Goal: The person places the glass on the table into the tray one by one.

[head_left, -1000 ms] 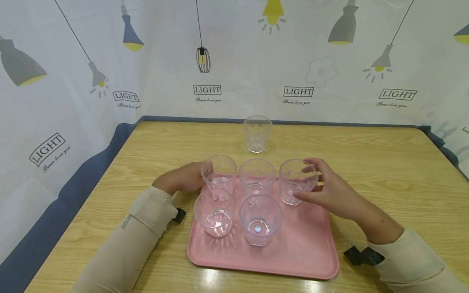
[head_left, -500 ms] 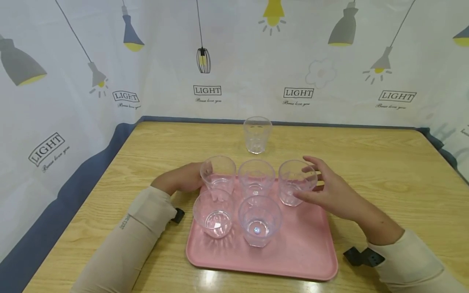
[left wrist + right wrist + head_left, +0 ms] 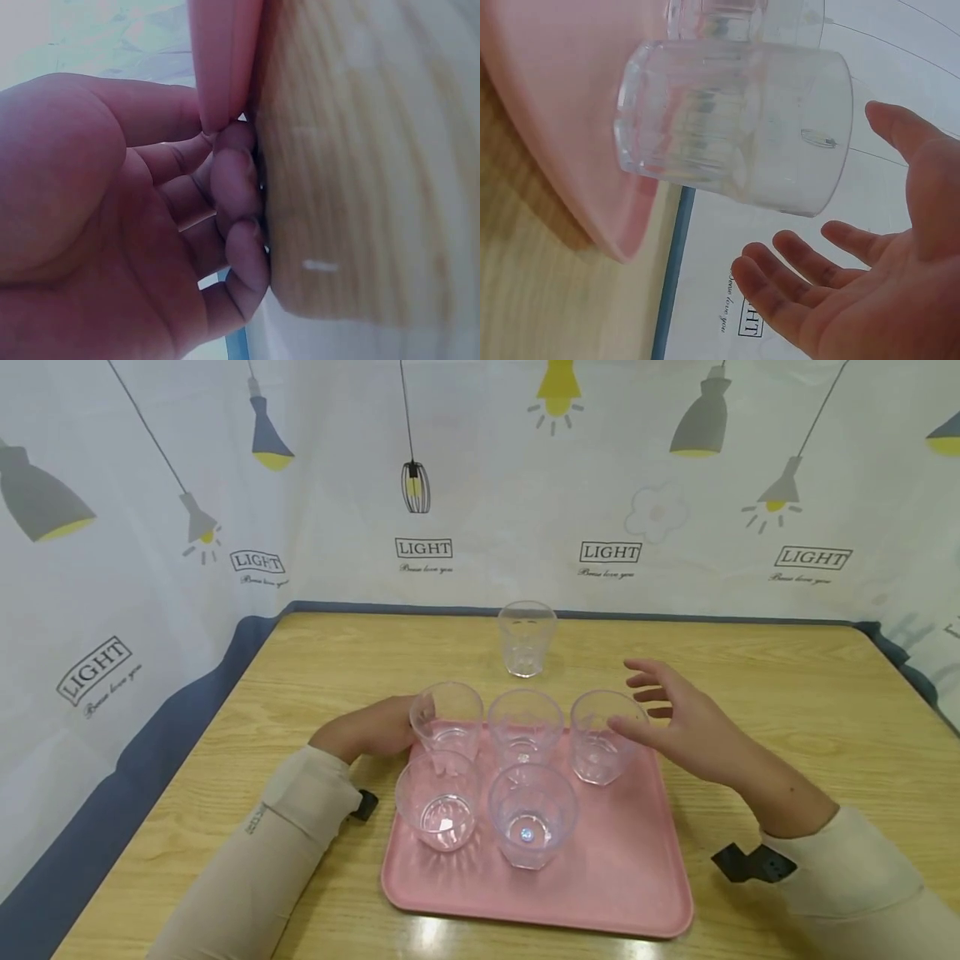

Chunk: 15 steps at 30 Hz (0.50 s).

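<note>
My left hand (image 3: 378, 727) holds the pink tray (image 3: 615, 881) at its back left corner. In the left wrist view the thumb lies on the rim and the fingertips (image 3: 236, 180) are curled at its underside, close to the wooden table. Just off the tray's right side, my right hand (image 3: 693, 727) hovers with spread fingers beside a clear plastic cup (image 3: 597, 764) at the back right. The right wrist view has a gap between that hand and the upright cup. Several such cups stand on the tray, including two front ones, a left cup (image 3: 442, 835) and a faintly purple cup (image 3: 528, 852).
Behind the tray, another clear cup (image 3: 527, 643) stands on the wooden table (image 3: 787, 693). A white cloth (image 3: 510, 560) printed with lamps hangs along the back and sides.
My right hand has let go of the back right cup and lifted up and away to the right. The left hand and the cups have stayed in place.
</note>
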Each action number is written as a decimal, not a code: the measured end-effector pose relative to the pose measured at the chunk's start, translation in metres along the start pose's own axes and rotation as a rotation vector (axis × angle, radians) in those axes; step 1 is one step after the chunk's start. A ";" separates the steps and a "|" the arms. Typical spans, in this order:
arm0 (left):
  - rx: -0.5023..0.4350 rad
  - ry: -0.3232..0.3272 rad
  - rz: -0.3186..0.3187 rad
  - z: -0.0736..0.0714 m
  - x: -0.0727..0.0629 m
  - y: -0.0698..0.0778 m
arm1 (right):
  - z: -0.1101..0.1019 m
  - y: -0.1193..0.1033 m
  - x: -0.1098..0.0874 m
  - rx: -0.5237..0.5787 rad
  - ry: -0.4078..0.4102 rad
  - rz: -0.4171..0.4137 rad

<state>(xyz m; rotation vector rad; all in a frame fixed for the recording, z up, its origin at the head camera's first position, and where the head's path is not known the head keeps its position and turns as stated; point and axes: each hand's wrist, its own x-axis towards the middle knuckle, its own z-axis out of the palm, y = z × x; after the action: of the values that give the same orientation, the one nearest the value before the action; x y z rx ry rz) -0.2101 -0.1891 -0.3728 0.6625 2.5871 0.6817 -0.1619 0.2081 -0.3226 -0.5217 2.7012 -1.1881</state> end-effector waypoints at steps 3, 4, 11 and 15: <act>-0.026 -0.005 -0.002 0.000 0.000 -0.001 | -0.004 -0.004 0.008 -0.028 0.002 -0.016; -0.038 -0.007 -0.006 0.000 -0.001 -0.001 | -0.005 -0.006 0.010 -0.037 0.004 -0.021; -0.052 -0.009 -0.012 -0.001 -0.002 0.001 | -0.011 -0.017 0.029 -0.066 0.001 -0.023; -0.053 -0.010 -0.008 -0.001 -0.002 0.001 | -0.013 -0.020 0.039 -0.081 -0.010 -0.010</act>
<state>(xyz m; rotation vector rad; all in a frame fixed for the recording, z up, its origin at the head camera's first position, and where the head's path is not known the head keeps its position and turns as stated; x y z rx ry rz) -0.2084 -0.1896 -0.3711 0.6370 2.5514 0.7398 -0.1967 0.1904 -0.2986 -0.5513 2.7507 -1.0798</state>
